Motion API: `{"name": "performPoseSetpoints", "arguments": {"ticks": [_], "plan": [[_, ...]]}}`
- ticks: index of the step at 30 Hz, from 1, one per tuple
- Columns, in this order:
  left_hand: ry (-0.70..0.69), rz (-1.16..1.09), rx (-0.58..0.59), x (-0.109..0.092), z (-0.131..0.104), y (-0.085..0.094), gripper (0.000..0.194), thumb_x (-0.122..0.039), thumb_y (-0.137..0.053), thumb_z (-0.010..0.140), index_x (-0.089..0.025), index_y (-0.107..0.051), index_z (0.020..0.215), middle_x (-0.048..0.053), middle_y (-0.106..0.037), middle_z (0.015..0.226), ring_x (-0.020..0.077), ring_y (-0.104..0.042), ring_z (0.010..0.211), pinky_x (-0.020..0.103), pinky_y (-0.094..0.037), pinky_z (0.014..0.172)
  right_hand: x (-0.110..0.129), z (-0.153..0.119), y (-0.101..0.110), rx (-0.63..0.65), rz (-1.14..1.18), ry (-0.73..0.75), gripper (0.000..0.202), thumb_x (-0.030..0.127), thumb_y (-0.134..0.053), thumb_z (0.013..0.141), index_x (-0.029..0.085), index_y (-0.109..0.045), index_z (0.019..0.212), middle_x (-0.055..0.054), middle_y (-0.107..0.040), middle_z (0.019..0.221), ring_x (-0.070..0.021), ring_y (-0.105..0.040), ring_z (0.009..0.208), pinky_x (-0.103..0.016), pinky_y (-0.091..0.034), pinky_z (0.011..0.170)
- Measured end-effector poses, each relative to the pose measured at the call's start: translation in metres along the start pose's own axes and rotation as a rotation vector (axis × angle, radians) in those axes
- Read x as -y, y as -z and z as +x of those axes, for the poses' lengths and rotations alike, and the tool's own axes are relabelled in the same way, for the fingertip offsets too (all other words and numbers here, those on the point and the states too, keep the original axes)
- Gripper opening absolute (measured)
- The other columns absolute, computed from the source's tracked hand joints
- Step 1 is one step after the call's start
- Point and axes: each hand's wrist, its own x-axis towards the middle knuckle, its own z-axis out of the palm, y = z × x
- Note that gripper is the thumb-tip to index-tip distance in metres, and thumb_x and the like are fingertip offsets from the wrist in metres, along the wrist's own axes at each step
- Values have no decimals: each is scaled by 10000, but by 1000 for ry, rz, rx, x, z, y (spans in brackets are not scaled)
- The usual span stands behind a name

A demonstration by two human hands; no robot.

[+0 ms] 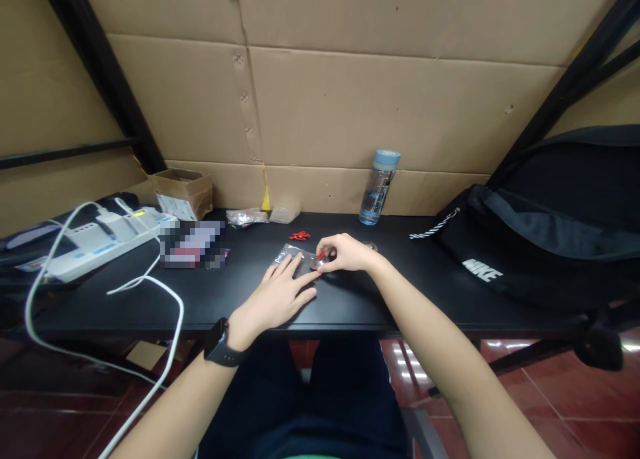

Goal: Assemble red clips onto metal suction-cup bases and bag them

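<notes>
A small clear plastic bag (289,251) lies on the black desk. My left hand (280,293) rests flat over its near part with the fingers spread, holding it down. At the bag's right end, my right hand (343,252) is closed in a pinch. A small red piece (321,255) shows at its fingertips; its exact shape is too small to make out. Just beyond the bag sits a little pile of similar red pieces (300,235). Partly hidden behind my right hand is a small shiny round thing (371,245).
A water bottle (379,189) stands at the back, right of centre. Plastic packets (247,217) and an open cardboard box (184,191) line the back left. Leftward are a power strip (107,242) and a looping white cable (177,305). A black backpack (525,245) fills the right side.
</notes>
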Motion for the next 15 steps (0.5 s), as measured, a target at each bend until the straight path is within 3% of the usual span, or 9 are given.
{"name": "performPoseSetpoints", "arguments": {"ticks": [8,15], "plan": [[111,88,-122,-13,-18,0,499,-569,-370,1019,-428,-537,1467,96,-506,1526,338,-462,1392,542,-393,1103,-2,2,-5,-32,0,30,320,330,-887,669,218,-747,935,-9,-773,890,-187,-712,852,-274,-523,799],[96,123,-161,-14,-23,-3,486,-559,-363,1028,-432,-554,1457,77,-490,1567,322,-369,1493,546,-350,1138,4,3,-8,-33,-13,43,295,344,-892,691,216,-749,914,-5,-767,861,-180,-714,821,-266,-521,775]]}}
